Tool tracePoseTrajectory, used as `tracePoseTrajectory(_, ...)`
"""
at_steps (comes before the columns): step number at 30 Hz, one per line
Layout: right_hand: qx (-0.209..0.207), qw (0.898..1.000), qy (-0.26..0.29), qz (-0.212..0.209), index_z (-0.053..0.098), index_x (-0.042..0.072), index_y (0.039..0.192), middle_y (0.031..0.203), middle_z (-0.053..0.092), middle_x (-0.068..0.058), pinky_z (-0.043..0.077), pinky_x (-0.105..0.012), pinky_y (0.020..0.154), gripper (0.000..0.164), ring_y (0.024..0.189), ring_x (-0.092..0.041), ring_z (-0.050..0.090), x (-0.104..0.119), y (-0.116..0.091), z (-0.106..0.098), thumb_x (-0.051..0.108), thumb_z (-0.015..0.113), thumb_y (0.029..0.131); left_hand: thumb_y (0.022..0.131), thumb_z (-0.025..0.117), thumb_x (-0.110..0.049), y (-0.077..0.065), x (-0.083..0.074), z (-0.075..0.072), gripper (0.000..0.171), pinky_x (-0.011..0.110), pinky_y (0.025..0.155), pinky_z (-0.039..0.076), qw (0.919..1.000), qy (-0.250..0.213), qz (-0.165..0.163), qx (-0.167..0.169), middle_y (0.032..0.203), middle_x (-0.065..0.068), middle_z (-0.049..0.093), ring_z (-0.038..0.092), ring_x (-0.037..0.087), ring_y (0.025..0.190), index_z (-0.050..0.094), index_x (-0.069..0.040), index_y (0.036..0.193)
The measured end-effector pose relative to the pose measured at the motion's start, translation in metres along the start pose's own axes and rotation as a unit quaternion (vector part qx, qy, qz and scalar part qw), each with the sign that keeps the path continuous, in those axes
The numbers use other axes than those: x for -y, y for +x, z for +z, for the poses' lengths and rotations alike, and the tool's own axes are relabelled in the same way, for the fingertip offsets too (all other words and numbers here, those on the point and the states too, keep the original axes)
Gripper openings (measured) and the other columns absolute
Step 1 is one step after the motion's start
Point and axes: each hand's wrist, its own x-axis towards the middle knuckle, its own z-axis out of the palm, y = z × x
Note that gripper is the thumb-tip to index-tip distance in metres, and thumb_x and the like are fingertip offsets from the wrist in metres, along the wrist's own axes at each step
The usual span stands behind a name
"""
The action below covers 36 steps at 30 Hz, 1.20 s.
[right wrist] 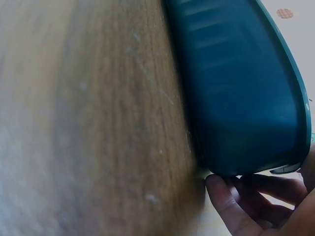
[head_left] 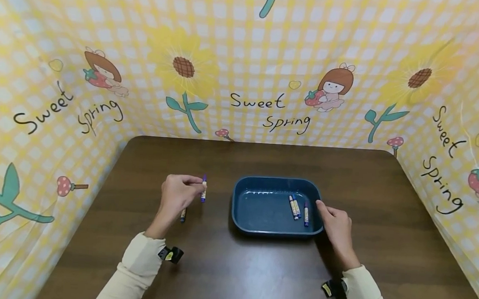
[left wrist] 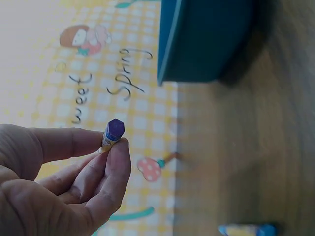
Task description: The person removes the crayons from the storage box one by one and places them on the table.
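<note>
My left hand point(head_left: 180, 194) pinches a purple crayon point(head_left: 203, 194) between thumb and fingertips, to the left of a dark blue plastic tray point(head_left: 274, 228). In the left wrist view the crayon's purple hexagonal end point(left wrist: 115, 129) points toward the camera. Below that hand, a blue-ended crayon point(left wrist: 248, 230) lies on the table, partly hidden by the wrist in the head view. My right hand point(head_left: 336, 223) grips the tray's right end, thumb at the rim and fingers against the outer wall. Inside the tray, toward its right side, lie several crayons point(head_left: 306, 215) with pale printed wrappers.
The brown wooden table point(head_left: 255, 280) carries the tray near its middle. A yellow checked cloth point(head_left: 245, 62) with printed flowers and lettering rises behind the table and along both sides. A small black camera point(head_left: 171, 254) is strapped to each wrist.
</note>
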Motion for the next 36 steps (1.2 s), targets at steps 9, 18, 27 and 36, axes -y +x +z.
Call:
tracePoseTrajectory(9,0.007,1.0,-0.001,-0.001,0.05,0.01,0.056,0.055,0.037,0.001,0.029,-0.03,0.056,0.069,0.064,-0.024,0.045,0.003,0.006,-0.004,0.066,0.051,0.097,0.08,0.077,-0.02,0.007,0.03,-0.005,0.014,0.024,0.062,0.051,0.998,0.059,-0.02,-0.009,0.076,0.006,0.078,0.075,0.021,0.072,0.082,-0.009,0.087)
tracePoseTrajectory(18,0.0,1.0,-0.008,0.003,0.05,0.011,0.055,0.055,0.036,0.002,0.03,-0.031,0.058,0.069,0.066,-0.023,0.046,0.002,0.006,-0.003,0.066,0.052,0.097,0.077,0.07,-0.008,0.008,0.052,0.001,0.011,0.051,0.08,0.054,0.9877,0.154,0.024,0.015,0.075,0.005,0.076,0.07,0.03,0.079,0.081,-0.009,0.074)
tracePoseTrajectory(27,0.004,1.0,0.0,0.009,0.051,0.011,0.056,0.055,0.036,0.002,0.03,-0.03,0.056,0.068,0.064,-0.023,0.044,-0.001,0.004,-0.002,0.066,0.052,0.096,0.067,0.051,0.007,0.009,0.052,0.015,0.035,0.035,0.055,0.043,0.9803,0.18,0.079,0.017,0.041,-0.01,0.033,0.042,0.015,0.046,0.041,-0.016,0.042)
tracePoseTrajectory(36,0.003,1.0,-0.008,0.009,0.052,0.01,0.056,0.056,0.037,0.002,0.03,-0.03,0.058,0.069,0.068,-0.022,0.047,-0.001,0.002,-0.001,0.066,0.052,0.096,0.064,0.048,0.009,0.008,0.052,0.028,0.041,0.029,0.048,0.02,0.9736,0.201,0.108,0.016,0.051,-0.01,0.018,0.03,0.017,0.053,0.025,-0.02,0.047)
